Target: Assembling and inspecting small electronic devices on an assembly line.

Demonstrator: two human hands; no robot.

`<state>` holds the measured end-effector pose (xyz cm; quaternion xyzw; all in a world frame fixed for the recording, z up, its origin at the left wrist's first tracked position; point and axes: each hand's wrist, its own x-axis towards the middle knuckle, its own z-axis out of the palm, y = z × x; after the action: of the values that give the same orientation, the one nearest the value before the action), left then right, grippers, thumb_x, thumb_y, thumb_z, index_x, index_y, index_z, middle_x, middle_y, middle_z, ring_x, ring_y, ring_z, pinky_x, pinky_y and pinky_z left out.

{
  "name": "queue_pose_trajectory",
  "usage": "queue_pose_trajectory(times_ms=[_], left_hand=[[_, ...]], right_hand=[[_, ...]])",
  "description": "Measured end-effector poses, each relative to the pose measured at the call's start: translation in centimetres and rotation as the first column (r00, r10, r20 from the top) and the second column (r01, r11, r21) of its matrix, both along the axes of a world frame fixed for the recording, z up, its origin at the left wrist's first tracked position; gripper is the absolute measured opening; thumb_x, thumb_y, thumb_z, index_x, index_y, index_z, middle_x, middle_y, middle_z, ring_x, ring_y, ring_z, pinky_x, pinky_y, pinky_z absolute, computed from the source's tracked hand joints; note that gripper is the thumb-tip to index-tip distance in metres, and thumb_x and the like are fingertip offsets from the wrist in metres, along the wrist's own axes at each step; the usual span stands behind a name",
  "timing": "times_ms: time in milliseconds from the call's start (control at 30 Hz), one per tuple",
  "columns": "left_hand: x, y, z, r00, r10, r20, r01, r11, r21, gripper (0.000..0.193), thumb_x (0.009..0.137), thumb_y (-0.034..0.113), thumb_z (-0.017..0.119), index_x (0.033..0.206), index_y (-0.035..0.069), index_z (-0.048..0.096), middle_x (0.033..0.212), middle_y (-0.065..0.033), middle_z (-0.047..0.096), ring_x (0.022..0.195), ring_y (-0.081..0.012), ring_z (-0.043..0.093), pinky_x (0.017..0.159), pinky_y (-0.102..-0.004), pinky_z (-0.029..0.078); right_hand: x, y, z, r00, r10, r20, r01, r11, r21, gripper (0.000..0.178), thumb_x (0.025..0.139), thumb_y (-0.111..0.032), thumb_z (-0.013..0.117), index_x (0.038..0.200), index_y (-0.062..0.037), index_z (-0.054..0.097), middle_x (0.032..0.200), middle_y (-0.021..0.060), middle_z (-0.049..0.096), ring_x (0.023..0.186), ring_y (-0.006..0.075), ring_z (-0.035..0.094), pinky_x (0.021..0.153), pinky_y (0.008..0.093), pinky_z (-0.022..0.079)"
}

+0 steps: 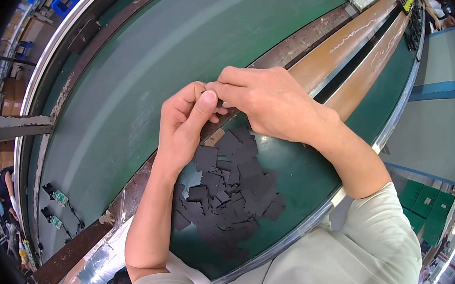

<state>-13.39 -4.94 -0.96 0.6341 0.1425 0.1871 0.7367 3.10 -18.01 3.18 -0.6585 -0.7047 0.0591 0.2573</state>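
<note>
My left hand [180,122] and my right hand [273,100] meet fingertip to fingertip above the dark rail along the green work surface. Both are closed in a pinch, thumbs and forefingers pressed together. A little dark shows between the fingers, but what they hold is mostly hidden and too small to name. Just below the hands lies a loose heap of thin, flat black pieces [253,186], roughly square, many with notched edges. They overlap one another on the green surface [302,181] between my forearms.
Beyond the rail [86,235] stretches a wide green belt [140,90]. Green circuit boards [57,196] with black leads lie at its left. Long brown strips [333,49] run off to the upper right. A metal edge [281,246] curves close to my body. Other people are at the far sides.
</note>
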Motion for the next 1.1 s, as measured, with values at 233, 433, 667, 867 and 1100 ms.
queue_pose_trajectory(times_ms=[233,433,667,867,1100], left_hand=[[0.2,0.8,-0.1,0.999,-0.026,-0.031,0.027,0.999,0.037,0.034,0.114,0.031,0.059,0.096,0.002,0.064,0.096,-0.0028,0.068,0.088,-0.0093,0.063,0.079,-0.0267,0.050],[0.0,0.4,-0.5,0.999,-0.043,-0.028,0.045,0.997,0.059,0.035,0.115,0.032,0.057,0.100,0.001,0.065,0.096,-0.0028,0.068,0.087,-0.0086,0.060,0.080,-0.0264,0.050],[0.2,0.6,-0.1,0.996,-0.065,-0.054,0.069,0.995,0.072,0.037,0.115,0.033,0.054,0.102,0.001,0.066,0.097,-0.0025,0.068,0.087,-0.0085,0.059,0.081,-0.0264,0.050],[0.1,0.3,0.0,0.997,-0.068,-0.032,0.070,0.995,0.075,0.037,0.116,0.031,0.054,0.102,0.000,0.069,0.102,-0.0049,0.071,0.088,-0.0085,0.060,0.081,-0.0260,0.051],[0.2,0.2,-0.2,0.999,0.003,0.036,-0.005,0.998,0.061,0.035,0.114,0.026,0.054,0.101,-0.002,0.071,0.113,-0.0101,0.075,0.086,-0.0087,0.063,0.079,-0.0263,0.053]], right_hand=[[0.5,0.6,0.4,1.000,-0.006,0.017,0.006,0.999,0.037,0.042,0.081,0.006,0.066,0.121,-0.0074,0.073,0.095,0.0074,0.065,0.083,0.0331,0.069,0.068,0.0443,0.056],[0.4,0.1,0.6,1.000,-0.010,-0.004,0.010,1.000,-0.001,0.042,0.081,0.007,0.065,0.119,-0.0070,0.074,0.093,0.0080,0.066,0.082,0.0327,0.069,0.067,0.0442,0.056],[1.0,0.3,0.5,1.000,-0.031,0.008,0.030,1.000,0.006,0.041,0.080,0.008,0.064,0.116,-0.0064,0.075,0.091,0.0081,0.066,0.081,0.0331,0.069,0.067,0.0443,0.056],[1.5,0.1,0.9,0.999,-0.036,0.001,0.036,0.999,0.007,0.035,0.081,0.008,0.064,0.111,-0.0052,0.076,0.089,0.0089,0.066,0.081,0.0338,0.068,0.066,0.0449,0.055],[3.1,-0.4,2.7,0.998,-0.056,-0.006,0.056,0.988,0.146,0.017,0.081,0.001,0.070,0.098,-0.0034,0.074,0.086,0.0111,0.063,0.078,0.0344,0.067,0.064,0.0449,0.053]])
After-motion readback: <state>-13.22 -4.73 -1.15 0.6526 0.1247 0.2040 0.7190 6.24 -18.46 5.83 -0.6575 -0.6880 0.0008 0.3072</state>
